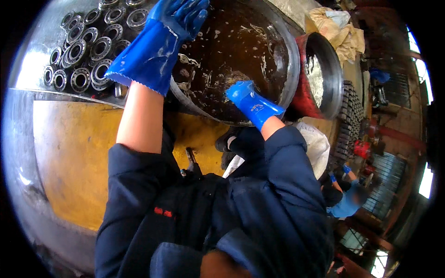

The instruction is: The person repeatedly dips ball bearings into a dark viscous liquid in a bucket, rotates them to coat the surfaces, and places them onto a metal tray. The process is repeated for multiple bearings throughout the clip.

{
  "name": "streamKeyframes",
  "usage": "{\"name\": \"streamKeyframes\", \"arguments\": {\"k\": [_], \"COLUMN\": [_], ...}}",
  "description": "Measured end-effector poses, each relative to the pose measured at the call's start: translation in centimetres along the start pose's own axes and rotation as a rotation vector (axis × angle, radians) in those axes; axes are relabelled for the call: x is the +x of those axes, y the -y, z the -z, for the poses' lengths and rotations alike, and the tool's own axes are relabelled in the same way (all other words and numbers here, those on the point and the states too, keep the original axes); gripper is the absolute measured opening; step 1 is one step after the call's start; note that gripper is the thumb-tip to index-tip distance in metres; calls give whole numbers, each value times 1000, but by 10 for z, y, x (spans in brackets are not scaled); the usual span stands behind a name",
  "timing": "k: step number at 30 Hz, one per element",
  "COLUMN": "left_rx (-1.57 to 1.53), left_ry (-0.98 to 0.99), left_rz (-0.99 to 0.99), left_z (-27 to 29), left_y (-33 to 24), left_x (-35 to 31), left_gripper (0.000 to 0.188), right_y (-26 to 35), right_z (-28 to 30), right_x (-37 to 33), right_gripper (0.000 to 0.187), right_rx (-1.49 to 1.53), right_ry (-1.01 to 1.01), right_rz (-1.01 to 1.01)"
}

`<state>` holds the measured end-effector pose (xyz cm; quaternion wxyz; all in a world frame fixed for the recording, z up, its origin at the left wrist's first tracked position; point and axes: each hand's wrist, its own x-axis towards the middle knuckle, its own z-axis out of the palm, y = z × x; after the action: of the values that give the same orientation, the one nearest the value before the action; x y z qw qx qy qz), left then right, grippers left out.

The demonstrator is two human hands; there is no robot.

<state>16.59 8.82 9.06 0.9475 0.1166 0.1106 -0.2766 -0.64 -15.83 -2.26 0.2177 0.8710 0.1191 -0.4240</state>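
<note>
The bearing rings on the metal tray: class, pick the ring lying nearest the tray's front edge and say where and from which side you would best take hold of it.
Take the bearing ring from above, one finger in its open centre hole and the thumb on the outer rim. It lies flat on the metal tray with neighbours pressed close, so a sideways grip probably finds little room. The left hand in its blue glove is the nearer one.
</note>
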Motion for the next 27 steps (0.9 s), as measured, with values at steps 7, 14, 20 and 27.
{"name": "streamKeyframes", "arguments": {"k": [7,14,20,27], "left_rx": [3,24,24,-16], "left_ry": [-29,-63,-37,26], "left_rz": [36,20,-8,-48], "left_z": [-21,-5,-9,-13], "left_y": [6,-4,-2,9], "left_x": [0,-4,-8,-19], "left_gripper": [32,32,31,31], "right_y": [-43,11,-15,2], "right_z": [-88,20,-13,1], "right_x": [15,6,9,9], "right_gripper": [44,31,43,38], "right_rx": [1244,61,717,103], "right_ry": [-235,-15,-246,-134], "right_rz": [-315,-24,-422,14]}}
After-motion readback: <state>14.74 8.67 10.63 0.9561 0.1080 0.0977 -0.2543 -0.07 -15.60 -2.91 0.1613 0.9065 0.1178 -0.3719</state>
